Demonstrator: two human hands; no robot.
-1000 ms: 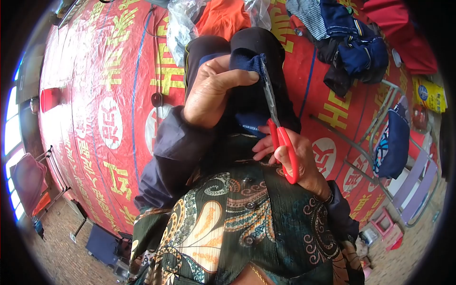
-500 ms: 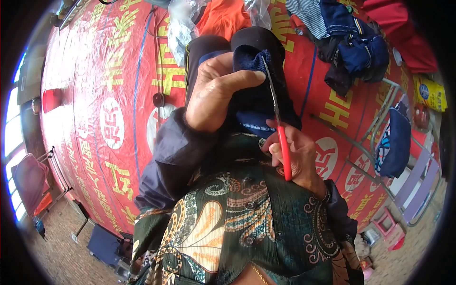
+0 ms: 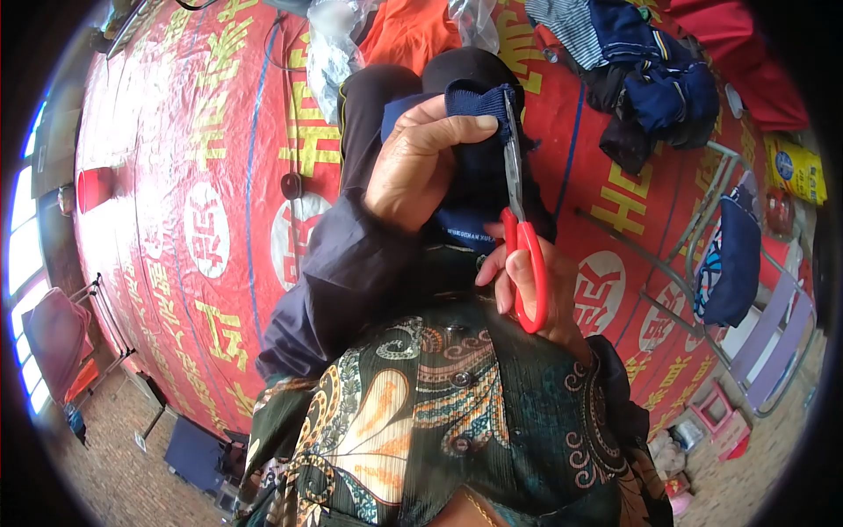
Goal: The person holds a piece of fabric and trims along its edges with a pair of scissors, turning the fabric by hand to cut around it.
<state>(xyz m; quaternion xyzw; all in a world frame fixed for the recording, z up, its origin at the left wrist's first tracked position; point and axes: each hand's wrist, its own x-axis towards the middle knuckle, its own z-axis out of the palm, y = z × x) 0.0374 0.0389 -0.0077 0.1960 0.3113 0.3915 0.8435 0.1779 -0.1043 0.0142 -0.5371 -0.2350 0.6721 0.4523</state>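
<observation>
My left hand (image 3: 414, 160) pinches the ribbed edge of a navy blue garment (image 3: 474, 99) between thumb and fingers, above my knees. The rest of that cloth lies over my lap, with small pale lettering on one part. Red-handled scissors (image 3: 527, 263) are in my right hand (image 3: 540, 290), thumb and fingers at the handle loops. Their metal blades point up and away from me, and the tips are at the right end of the ribbed edge. Whether the blades touch or cut the fabric, I cannot tell.
A red printed sheet (image 3: 237, 114) covers the floor. Orange cloth (image 3: 408, 35) and clear plastic (image 3: 332, 53) lie beyond my knees. To the right are a pile of dark clothes (image 3: 659, 88), a folding chair (image 3: 773, 342) and a yellow packet (image 3: 795, 171). A red cup-shaped container (image 3: 94, 187) stands left.
The ribbed edge and my left hand have shifted slightly right. The scissors have turned more upright, showing their handle loop more broadly, with the tips at the ribbed edge's right end.
</observation>
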